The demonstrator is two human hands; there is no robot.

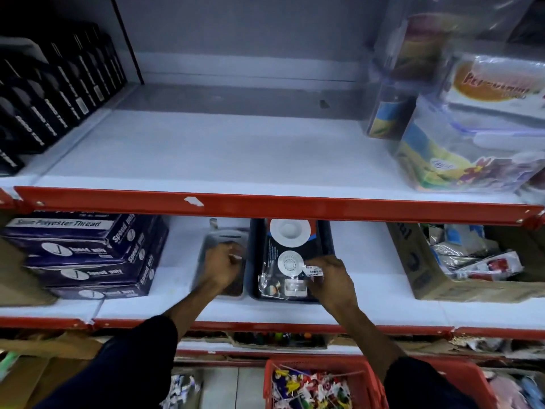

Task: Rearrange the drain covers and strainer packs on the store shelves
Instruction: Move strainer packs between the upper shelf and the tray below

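Two hands — one strainer pack each

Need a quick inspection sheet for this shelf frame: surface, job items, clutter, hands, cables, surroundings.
Surface: middle shelf, white board with red front edge; the shelf above is bare in its centre.
Job's things: strainer pack with white round strainers lying in a dark tray; a clear container beside it on the left.
Clutter: purple thread boxes stacked left; cardboard box of mixed packs right.
Grippers: left hand on the clear container; right hand pinching the strainer pack's near right edge.
Cables: nothing seen.
Surroundings: black boxes upper left, plastic-wrapped goods upper right, red basket below.
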